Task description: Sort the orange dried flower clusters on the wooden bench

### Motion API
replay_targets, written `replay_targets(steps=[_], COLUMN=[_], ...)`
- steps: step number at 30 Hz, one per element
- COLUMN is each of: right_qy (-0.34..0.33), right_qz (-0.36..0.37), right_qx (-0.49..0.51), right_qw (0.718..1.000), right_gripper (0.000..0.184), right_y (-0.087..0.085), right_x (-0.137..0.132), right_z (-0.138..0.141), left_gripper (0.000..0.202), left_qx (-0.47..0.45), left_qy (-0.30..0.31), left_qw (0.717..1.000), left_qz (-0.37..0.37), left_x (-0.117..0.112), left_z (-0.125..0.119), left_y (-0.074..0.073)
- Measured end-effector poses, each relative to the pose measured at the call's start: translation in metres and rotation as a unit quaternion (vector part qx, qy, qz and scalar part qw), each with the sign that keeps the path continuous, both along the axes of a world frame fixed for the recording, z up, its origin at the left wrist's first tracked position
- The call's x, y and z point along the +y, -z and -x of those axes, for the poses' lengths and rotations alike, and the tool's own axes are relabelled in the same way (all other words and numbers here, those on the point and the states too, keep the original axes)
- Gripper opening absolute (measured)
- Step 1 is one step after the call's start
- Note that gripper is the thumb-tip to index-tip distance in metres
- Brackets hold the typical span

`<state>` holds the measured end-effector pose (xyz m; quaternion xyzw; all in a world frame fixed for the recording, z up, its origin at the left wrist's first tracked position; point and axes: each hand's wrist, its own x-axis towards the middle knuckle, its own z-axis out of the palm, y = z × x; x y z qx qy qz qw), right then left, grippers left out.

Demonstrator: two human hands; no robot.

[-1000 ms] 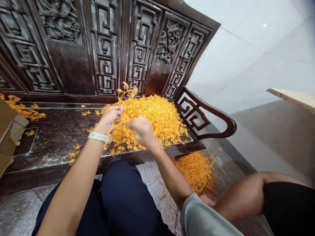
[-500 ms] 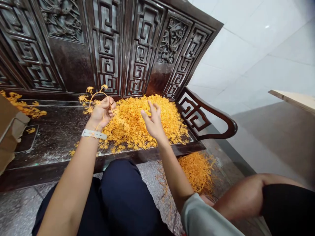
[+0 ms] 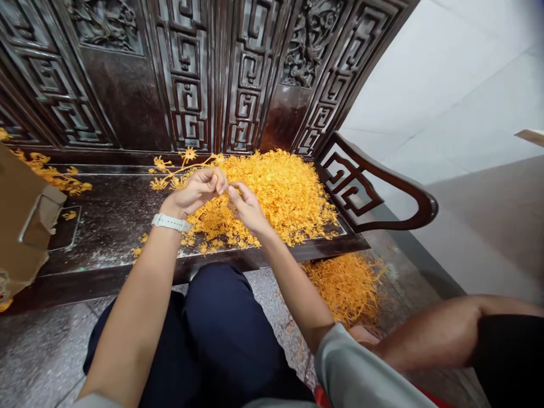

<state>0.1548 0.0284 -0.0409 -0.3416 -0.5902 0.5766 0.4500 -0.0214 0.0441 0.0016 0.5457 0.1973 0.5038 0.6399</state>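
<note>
Left hand (image 3: 198, 190) is curled, thumb and finger pinching a yellow-orange floret branch (image 3: 186, 166) whose star-shaped heads stick out toward ten o'clock. The right hand (image 3: 249, 211) is half closed, fingertips just beside the left's; from where I'm standing I can't tell whether it grips anything. At three o'clock from both, a heap of yellow florets (image 3: 284, 195) spreads over the dark carved bench (image 3: 114, 212). A cardboard box (image 3: 19, 198) sits at nine, and a tangle of orange strands (image 3: 346, 289) lies on the floor (image 3: 263, 283) at four.
</note>
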Motion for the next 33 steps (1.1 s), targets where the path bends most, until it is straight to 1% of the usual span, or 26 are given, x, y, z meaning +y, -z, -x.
replay_targets(steps=[2,4,7,9,10,11,12,13,14,15,16,17,18,21,24,27,29,31,32,33], right_qy=[0.006,0.042,0.111,0.121,0.114,0.11,0.105,0.101,0.099,0.096,0.089,0.083,0.081,0.084,0.055,0.025,0.026,0.023,0.006,-0.025], right_qz=[-0.009,-0.046,-0.153,-0.223,-0.234,-0.219,-0.176,-0.113,-0.042,0.023,0.072,0.104,0.119,0.13,0.154,0.171,0.156,0.135,0.122,0.109], right_qx=[0.016,0.025,0.01,-0.044,-0.066,-0.069,-0.051,-0.013,0.036,0.085,0.123,0.147,0.162,0.17,0.173,0.182,0.165,0.135,0.113,0.088], right_qw=[1.0,0.998,0.982,0.966,0.963,0.967,0.978,0.988,0.994,0.992,0.986,0.98,0.976,0.973,0.971,0.968,0.973,0.981,0.986,0.99], right_gripper=[0.053,0.049,0.041,0.034,0.032,0.03,0.03,0.032,0.035,0.039,0.042,0.044,0.044,0.041,0.034,0.029,0.028,0.029,0.03,0.032], right_y=[0.001,0.0,-0.005,-0.007,-0.008,-0.008,-0.007,-0.007,-0.006,-0.006,-0.006,-0.007,-0.008,-0.016,-0.022,-0.022,-0.018,-0.015,-0.013,-0.013], right_x=[0.001,-0.001,-0.009,-0.02,-0.026,-0.033,-0.041,-0.048,-0.055,-0.061,-0.067,-0.072,-0.077,-0.088,-0.096,-0.101,-0.106,-0.117,-0.125,-0.135], right_z=[-0.002,-0.005,-0.01,-0.009,-0.007,-0.002,0.003,0.009,0.016,0.022,0.028,0.032,0.035,0.035,0.031,0.031,0.033,0.034,0.034,0.034], left_gripper=[0.02,0.015,0.013,0.014,0.015,0.015,0.016,0.017,0.018,0.019,0.02,0.02,0.021,0.022,0.022,0.022,0.022,0.022,0.021,0.022], left_qx=[0.011,0.019,0.022,0.027,0.031,0.034,0.037,0.038,0.037,0.038,0.04,0.043,0.047,0.053,0.049,0.036,0.029,0.026,0.021,0.015], left_qy=[-0.022,-0.063,-0.111,-0.136,-0.151,-0.169,-0.187,-0.205,-0.22,-0.232,-0.241,-0.247,-0.249,-0.244,-0.24,-0.25,-0.258,-0.277,-0.293,-0.32], left_qw=[1.0,0.997,0.988,0.98,0.975,0.97,0.965,0.959,0.954,0.949,0.944,0.941,0.938,0.939,0.94,0.936,0.934,0.93,0.924,0.914], left_qz=[0.012,0.046,0.106,0.143,0.158,0.171,0.181,0.19,0.199,0.209,0.219,0.229,0.235,0.237,0.237,0.246,0.244,0.243,0.245,0.248], left_x=[0.002,0.005,0.008,0.009,0.009,0.01,0.009,0.009,0.009,0.008,0.008,0.007,0.007,0.007,0.006,0.004,0.006,0.012,0.017,0.022], left_z=[0.002,0.002,-0.002,-0.006,-0.009,-0.012,-0.015,-0.017,-0.02,-0.022,-0.024,-0.025,-0.026,-0.025,-0.025,-0.028,-0.028,-0.02,-0.011,0.001], left_y=[0.003,0.004,0.003,0.001,-0.001,-0.001,-0.002,-0.002,-0.001,0.0,0.001,0.001,0.002,0.001,-0.002,-0.002,0.0,0.003,0.004,0.005])
